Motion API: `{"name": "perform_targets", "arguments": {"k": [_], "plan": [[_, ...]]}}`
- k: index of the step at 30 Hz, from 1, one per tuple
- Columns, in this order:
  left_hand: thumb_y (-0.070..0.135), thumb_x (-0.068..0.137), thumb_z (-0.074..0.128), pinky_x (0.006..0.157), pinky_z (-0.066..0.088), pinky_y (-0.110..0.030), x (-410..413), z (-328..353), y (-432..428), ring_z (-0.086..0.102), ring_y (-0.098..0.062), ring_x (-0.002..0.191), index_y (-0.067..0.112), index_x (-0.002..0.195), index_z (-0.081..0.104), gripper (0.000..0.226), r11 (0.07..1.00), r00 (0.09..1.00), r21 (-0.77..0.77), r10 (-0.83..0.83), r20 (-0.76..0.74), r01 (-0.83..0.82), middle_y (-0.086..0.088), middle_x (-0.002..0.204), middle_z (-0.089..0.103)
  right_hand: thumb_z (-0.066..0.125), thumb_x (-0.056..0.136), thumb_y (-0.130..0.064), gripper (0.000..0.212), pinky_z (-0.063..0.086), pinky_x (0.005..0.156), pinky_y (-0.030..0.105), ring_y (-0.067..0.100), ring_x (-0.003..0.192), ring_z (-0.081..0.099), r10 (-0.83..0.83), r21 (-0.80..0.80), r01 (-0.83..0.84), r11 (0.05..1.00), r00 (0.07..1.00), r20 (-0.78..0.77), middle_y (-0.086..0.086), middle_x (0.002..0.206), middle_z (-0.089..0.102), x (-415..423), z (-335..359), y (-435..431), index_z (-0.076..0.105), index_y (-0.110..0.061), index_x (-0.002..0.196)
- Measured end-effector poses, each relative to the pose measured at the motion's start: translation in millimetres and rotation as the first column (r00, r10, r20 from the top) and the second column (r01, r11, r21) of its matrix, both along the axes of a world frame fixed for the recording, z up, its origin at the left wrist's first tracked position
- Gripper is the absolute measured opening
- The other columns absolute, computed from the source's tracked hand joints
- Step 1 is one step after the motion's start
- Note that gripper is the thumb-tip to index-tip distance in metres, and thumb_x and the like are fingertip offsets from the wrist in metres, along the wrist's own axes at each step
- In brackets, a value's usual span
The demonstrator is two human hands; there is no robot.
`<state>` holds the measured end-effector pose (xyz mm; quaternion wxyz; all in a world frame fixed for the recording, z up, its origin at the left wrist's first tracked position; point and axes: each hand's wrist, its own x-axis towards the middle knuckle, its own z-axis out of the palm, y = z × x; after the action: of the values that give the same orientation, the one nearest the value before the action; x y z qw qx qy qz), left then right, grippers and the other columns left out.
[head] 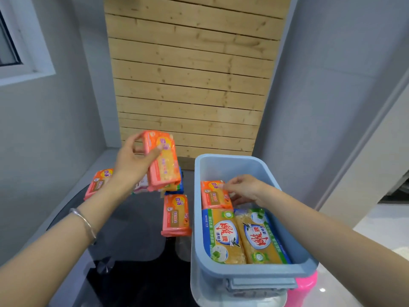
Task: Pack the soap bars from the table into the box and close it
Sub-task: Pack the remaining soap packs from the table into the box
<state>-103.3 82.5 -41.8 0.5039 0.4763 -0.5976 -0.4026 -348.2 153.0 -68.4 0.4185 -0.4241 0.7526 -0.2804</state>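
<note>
Two yellow soap bars (243, 237) in blue-and-green wrappers lie side by side at the near end of my blue box (294, 270), filling its width. Under the box's near rim a grey-blue lid (263, 283) sticks out, and a pink object (304, 286) shows just beside it on the right. My bracelet (85, 223) sits on my left wrist over the dark table (132, 229).

Farther in, an orange soap bar (215, 194) lies flat in the box against its left wall, touching the yellow bars. My right hand (244, 189) reaches over the right wall into the box, its fingers (229, 185) resting on that orange bar's right edge; whether they pinch it or only touch it I cannot tell. Left of the box, just beside its wall, another orange bar (176, 216) lies on the table.

Beyond that, my left hand (132, 161) holds a raised orange bar (162, 160) above the table, fingers clamped on its sides with the thumb across the front. This bar and my forearm hide part of a small heap behind them, where a blue-wrapped bar (178, 185) and a pale packet (141, 185) peek out. One more orange bar (99, 181) lies at the table's far left edge. A wooden slat panel (190, 74) rises behind everything.
</note>
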Motion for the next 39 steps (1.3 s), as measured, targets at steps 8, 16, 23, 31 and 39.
{"name": "perform_targets", "arguments": {"k": [8,16,23,31,39], "plan": [[0.018,0.084,0.068,0.051,0.052,-0.021,-95,35,14,0.062,-0.012,0.063,0.019,0.113,0.044,0.038,0.904,0.906,0.098,-0.421,0.032,0.417,-0.004,0.085,0.063,0.055,0.093,-0.023,0.008,0.045,0.076,0.026,0.015,0.082,0.057,-0.342,-0.763,0.164,0.625,0.936,-0.078,-0.004,0.084,0.062,-38,29,3,0.059,-0.016,0.091],[0.029,0.086,0.064,0.063,0.059,-0.031,-152,-13,-1,0.069,-0.022,0.082,0.016,0.104,0.04,0.033,0.838,0.823,0.318,-0.522,0.226,0.444,-0.014,0.103,0.066,0.049,0.096,-0.027,0.023,0.041,0.066,0.018,0.011,0.086,0.056,-0.369,-0.646,0.286,0.708,0.929,0.007,0.0,0.094,0.062,-47,7,-2,0.062,-0.009,0.101],[0.029,0.087,0.063,0.068,0.059,-0.029,-166,-25,-2,0.067,-0.017,0.077,0.015,0.102,0.04,0.03,0.776,0.749,0.362,-0.614,0.249,0.516,-0.006,0.091,0.064,0.062,0.087,-0.033,0.015,0.05,0.089,0.035,0.017,0.101,0.061,-0.308,-0.638,0.193,0.746,0.949,-0.073,0.002,0.1,0.068,-52,-4,-5,0.063,-0.018,0.087],[0.037,0.088,0.059,0.082,0.048,-0.034,-163,-34,-7,0.061,-0.022,0.093,0.017,0.101,0.054,0.025,0.786,0.442,0.236,-0.536,0.719,0.571,-0.004,0.099,0.064,0.066,0.083,-0.034,0.016,0.046,0.09,0.028,0.017,0.105,0.058,-0.315,-0.641,0.195,0.742,0.946,-0.077,0.003,0.101,0.069,-56,-10,-9,0.065,-0.019,0.084],[0.057,0.072,0.067,0.103,0.044,-0.035,-159,-30,-1,0.052,-0.019,0.122,0.022,0.137,0.041,0.078,0.695,0.197,0.34,-0.57,0.798,0.633,0.001,0.137,0.052,0.065,0.084,-0.035,0.017,0.044,0.092,0.028,0.018,0.105,0.058,-0.305,-0.636,0.185,0.749,0.949,-0.083,0.004,0.1,0.069,-56,-10,-9,0.064,-0.018,0.082]]}}
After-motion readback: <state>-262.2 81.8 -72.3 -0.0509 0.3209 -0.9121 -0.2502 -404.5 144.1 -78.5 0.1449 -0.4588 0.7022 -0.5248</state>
